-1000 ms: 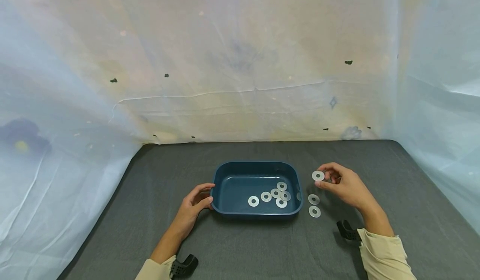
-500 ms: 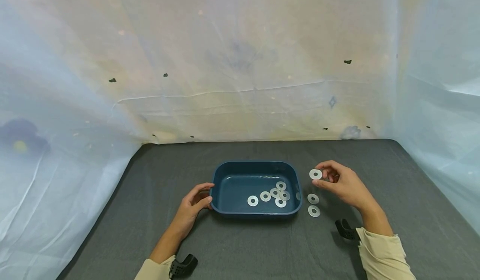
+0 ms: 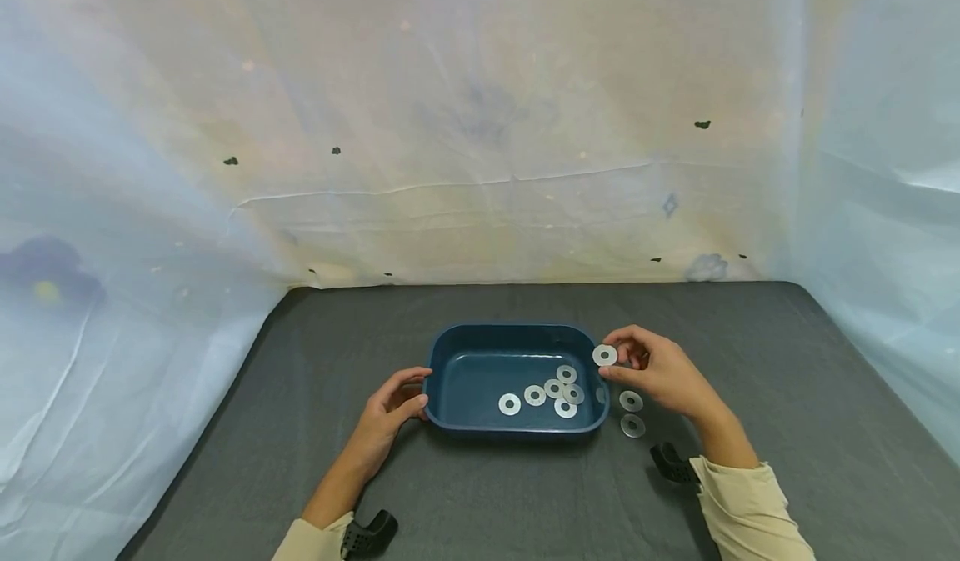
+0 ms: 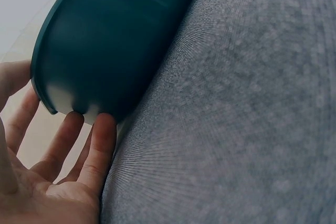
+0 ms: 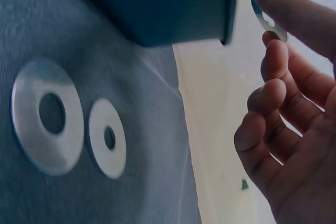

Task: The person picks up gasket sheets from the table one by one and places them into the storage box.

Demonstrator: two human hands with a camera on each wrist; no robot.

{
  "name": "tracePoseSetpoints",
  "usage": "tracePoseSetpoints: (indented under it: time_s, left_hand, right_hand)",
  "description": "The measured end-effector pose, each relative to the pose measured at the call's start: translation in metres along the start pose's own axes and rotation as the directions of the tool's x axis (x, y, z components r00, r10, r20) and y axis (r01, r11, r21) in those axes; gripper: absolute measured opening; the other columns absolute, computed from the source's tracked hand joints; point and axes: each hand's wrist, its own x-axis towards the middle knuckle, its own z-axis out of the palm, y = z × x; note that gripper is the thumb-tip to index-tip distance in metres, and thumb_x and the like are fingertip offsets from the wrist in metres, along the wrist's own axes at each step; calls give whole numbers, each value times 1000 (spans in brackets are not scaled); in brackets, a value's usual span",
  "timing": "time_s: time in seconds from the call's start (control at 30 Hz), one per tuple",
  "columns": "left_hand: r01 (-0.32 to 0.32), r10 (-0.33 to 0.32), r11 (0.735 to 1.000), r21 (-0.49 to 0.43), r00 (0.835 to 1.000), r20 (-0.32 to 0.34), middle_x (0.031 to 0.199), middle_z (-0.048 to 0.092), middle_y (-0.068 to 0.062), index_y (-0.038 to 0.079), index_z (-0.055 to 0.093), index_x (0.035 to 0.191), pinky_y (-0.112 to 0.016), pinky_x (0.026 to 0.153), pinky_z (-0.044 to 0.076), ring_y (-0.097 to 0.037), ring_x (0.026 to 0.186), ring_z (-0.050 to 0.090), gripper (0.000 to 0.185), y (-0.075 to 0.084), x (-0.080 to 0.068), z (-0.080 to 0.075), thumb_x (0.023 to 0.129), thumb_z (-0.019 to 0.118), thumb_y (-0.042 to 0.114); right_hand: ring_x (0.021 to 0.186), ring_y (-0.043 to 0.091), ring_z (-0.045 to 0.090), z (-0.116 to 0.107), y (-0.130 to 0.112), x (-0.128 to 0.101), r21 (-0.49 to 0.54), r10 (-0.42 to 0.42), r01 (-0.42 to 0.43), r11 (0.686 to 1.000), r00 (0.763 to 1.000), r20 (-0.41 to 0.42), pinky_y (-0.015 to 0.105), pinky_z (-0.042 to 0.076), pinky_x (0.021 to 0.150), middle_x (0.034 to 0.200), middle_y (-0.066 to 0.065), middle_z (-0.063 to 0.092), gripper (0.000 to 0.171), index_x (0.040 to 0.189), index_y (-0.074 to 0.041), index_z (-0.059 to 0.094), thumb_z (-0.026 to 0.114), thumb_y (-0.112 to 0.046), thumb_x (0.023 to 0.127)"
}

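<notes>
A dark blue tray [image 3: 450, 353] [image 4: 110, 40] sits mid-table with several metal washers [image 3: 555, 390] lying inside. My right hand [image 3: 652, 369] [image 5: 283, 129] pinches one washer [image 3: 604, 355] [image 5: 269, 22] between thumb and fingertips, just above the tray's right rim. Two more washers [image 3: 632, 413] [image 5: 68, 124] lie on the cloth to the right of the tray, below that hand. My left hand [image 3: 390, 407] [image 4: 63, 166] rests against the tray's left end, its fingers straight and touching the outer wall.
The table carries a dark grey cloth [image 3: 480, 503]. Pale plastic sheeting [image 3: 480, 127] closes in the back and both sides. Black wrist mounts [image 3: 367, 536] show at both sleeves.
My right hand has carried its washer leftward, from beside the tray to over the tray's right rim. The left hand and the tray have stayed put.
</notes>
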Motion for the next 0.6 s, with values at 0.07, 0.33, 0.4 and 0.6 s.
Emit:
tracePoseSetpoints:
  time_s: [0.07, 0.33, 0.4, 0.6]
  left_hand:
    - [0, 0, 1000, 0, 1000, -1, 125, 54, -2, -2, 49, 138, -29, 78, 56, -8, 93, 60, 42, 0, 0, 1, 99, 59, 12]
    - [-3, 3, 1000, 6, 1000, -2, 125, 54, -3, -1, 50, 138, -28, 78, 56, -8, 95, 60, 42, 0, 0, 2, 100, 59, 13]
    - [-10, 10, 1000, 1, 1000, 1, 125, 54, -4, -1, 50, 138, -28, 78, 56, -8, 95, 60, 42, 0, 1, 2, 99, 59, 12]
    - [-25, 25, 1000, -12, 1000, 6, 126, 53, -7, -3, 49, 137, -28, 78, 55, -9, 96, 60, 41, -2, 1, 1, 99, 59, 9]
  right_hand:
    - [70, 11, 48, 3, -2, 4, 0, -9, 9, 1000, 1000, 13, 24, 41, 60, 86, 1, 53, 36, 114, -13, 63, 80, -26, 85]
    - [69, 11, 49, 9, -16, 13, -44, -39, 41, 998, 998, 46, 25, 43, 61, 84, -1, 55, 35, 114, -15, 63, 79, -28, 86]
    - [68, 11, 49, 10, -20, 15, -63, -54, 57, 996, 997, 48, 25, 42, 60, 83, -2, 56, 35, 114, -15, 64, 79, -28, 86]
    - [66, 10, 47, 14, -29, 23, -87, -71, 80, 993, 992, 102, 25, 41, 60, 84, -3, 54, 34, 115, -14, 63, 78, -26, 87]
